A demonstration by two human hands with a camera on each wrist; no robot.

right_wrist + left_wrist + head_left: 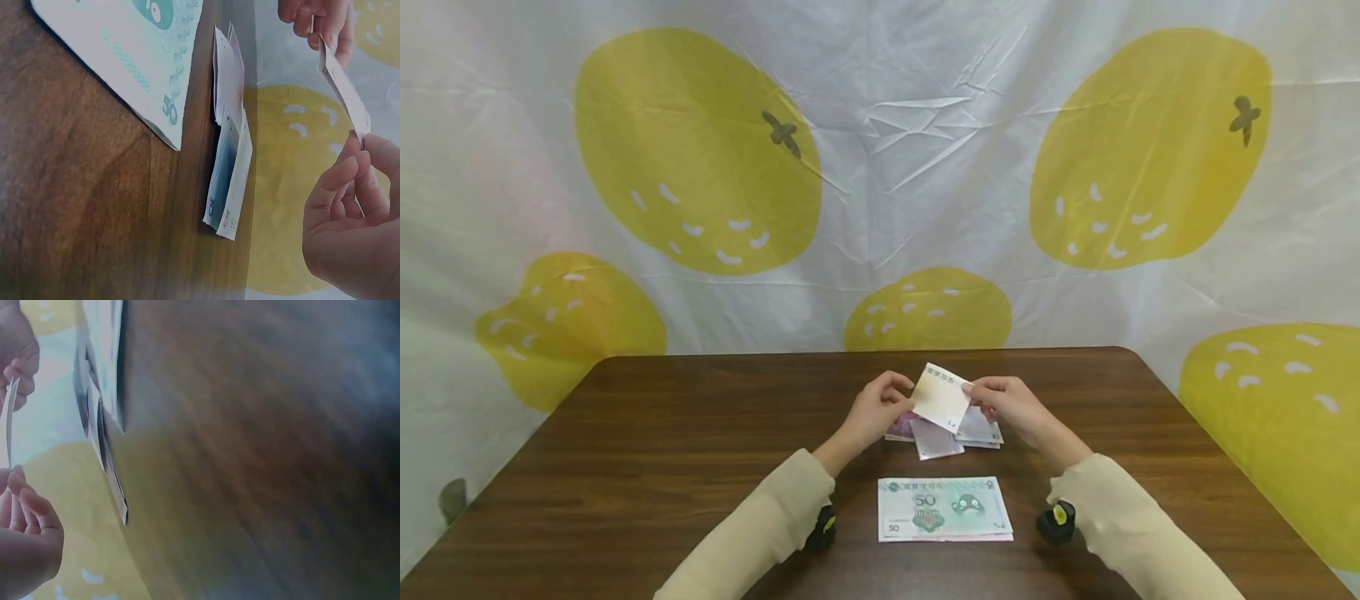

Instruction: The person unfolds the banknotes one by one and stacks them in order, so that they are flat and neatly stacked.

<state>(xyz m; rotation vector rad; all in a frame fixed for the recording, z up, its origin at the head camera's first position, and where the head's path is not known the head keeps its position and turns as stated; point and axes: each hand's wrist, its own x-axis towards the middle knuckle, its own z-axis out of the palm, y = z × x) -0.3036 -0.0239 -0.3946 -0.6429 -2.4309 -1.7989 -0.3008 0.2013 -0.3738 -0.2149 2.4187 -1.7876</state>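
Both hands hold a cream-coloured play banknote (pixel 942 397), nearly square as if folded, raised over the far part of the table. My left hand (pixel 874 410) pinches its left edge between thumb and fingers. At the opposite edge, my right hand (pixel 1017 407) pinches it by a corner; the right wrist view shows the note (pixel 345 94) tilted between the two hands. Under it lie several folded notes: a purple one (pixel 898 428), a pale lilac one (pixel 937 442) and a bluish one (pixel 979 428), overlapping. Nearer me lies a flat green 50 note (pixel 946 510) on top of other notes.
The notes lie on a dark brown wooden table (pixel 700 467). Behind its far edge hangs a white cloth (pixel 917 183) printed with yellow fruit. Each wrist carries a small black device (pixel 1057 523) beside the sleeve cuff.
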